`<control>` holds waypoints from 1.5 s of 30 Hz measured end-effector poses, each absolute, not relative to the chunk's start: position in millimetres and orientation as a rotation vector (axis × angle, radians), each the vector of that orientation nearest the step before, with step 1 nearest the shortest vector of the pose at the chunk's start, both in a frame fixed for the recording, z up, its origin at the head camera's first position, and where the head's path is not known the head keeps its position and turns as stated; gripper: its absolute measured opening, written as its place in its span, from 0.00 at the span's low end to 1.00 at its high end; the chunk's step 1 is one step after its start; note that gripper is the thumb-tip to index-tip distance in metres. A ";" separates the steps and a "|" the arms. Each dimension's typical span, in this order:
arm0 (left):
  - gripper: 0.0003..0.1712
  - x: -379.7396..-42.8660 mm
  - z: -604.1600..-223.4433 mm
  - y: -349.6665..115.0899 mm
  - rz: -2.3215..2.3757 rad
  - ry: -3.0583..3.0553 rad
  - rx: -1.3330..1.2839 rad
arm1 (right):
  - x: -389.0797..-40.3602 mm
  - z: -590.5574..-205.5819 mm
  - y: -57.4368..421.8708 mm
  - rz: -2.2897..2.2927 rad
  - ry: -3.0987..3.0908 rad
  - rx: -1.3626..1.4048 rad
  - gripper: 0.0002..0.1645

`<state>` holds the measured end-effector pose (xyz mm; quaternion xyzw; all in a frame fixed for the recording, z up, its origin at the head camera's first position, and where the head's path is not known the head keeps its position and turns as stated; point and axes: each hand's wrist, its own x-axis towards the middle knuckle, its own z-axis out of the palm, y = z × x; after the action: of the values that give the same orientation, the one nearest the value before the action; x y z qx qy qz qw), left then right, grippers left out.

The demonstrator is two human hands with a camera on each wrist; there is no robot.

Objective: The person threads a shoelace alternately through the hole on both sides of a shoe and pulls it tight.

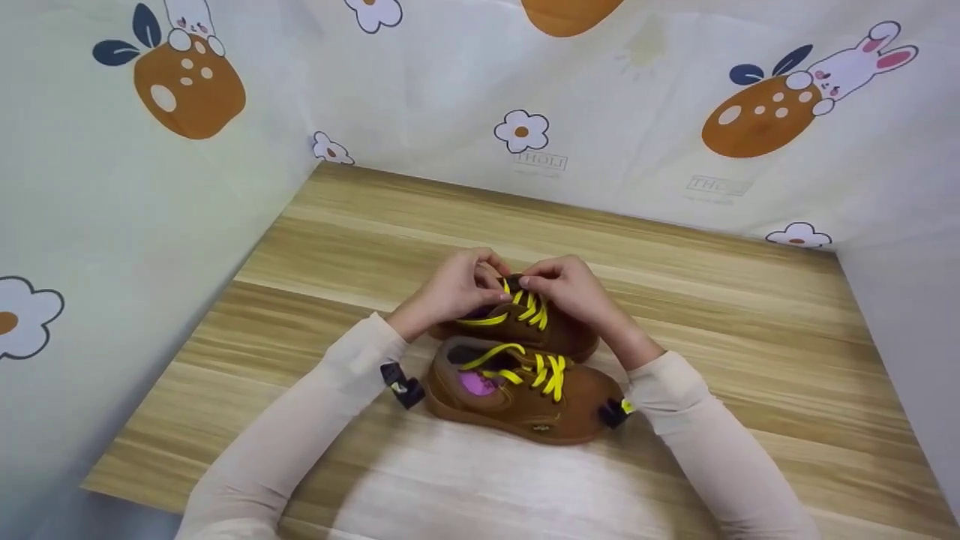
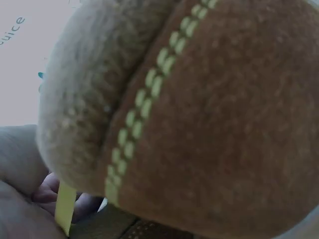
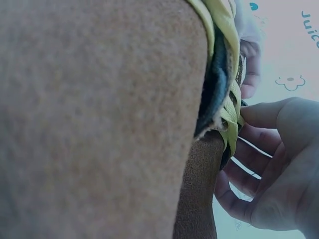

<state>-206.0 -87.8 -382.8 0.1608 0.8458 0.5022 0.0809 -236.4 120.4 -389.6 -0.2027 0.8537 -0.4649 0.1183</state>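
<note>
Two brown shoes with yellow laces lie side by side, toes to the right. Over the far shoe (image 1: 574,337), my left hand (image 1: 454,285) has its curled fingers and thumb at the upper end of the lacing, pinching a yellow shoelace (image 2: 65,211). From the other side my right hand (image 1: 577,292) pinches the far shoe's dark upper edge near the top eyelets, thumb beside the lacing in the right wrist view. Its other fingers (image 3: 234,199) curve along the shoe's far side. The near shoe (image 1: 487,405) stands closer to me, untouched, its lace loose at the collar and a purple insole showing.
The shoes stand on a wood-grain table (image 1: 360,247). Printed cloth walls (image 1: 435,97) enclose it at the back and sides. Small black wrist cameras hang below both sleeves, close to the near shoe's heel and toe; its brown surface fills much of both wrist views.
</note>
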 end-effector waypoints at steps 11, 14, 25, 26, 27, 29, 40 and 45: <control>0.11 -205.0 -382.1 -87.4 1.502 2.567 0.510 | -237.2 -386.6 120.3 -1.359 2.501 -0.530 0.11; 0.13 -205.5 -383.4 -86.2 1.519 2.582 0.466 | -237.8 -387.3 119.4 -1.362 2.490 -0.532 0.12; 0.05 -202.9 -382.3 -83.9 1.357 2.831 0.561 | -240.3 -389.0 122.1 -1.385 2.481 -0.517 0.12; 0.05 -202.7 -382.9 -82.7 1.327 2.857 0.570 | -240.1 -389.2 122.0 -1.390 2.482 -0.521 0.12; 0.05 -202.8 -383.7 -81.6 1.300 2.881 0.575 | -239.8 -389.6 121.8 -1.395 2.481 -0.523 0.12; 0.06 -202.9 -384.8 -79.8 1.260 2.919 0.566 | -239.1 -390.4 120.9 -1.407 2.475 -0.527 0.11; 0.07 -200.8 -385.1 -76.0 1.185 3.053 0.559 | -234.6 -390.3 121.2 -1.414 2.486 -0.546 0.11; 0.06 -200.5 -385.9 -74.2 1.160 3.053 0.589 | -232.1 -391.3 121.8 -1.386 2.501 -0.596 0.13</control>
<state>-200.5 -74.2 -385.9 0.1768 0.9163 0.3482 -0.0887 -232.1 121.8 -391.3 -0.2028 0.8510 -0.4717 0.1102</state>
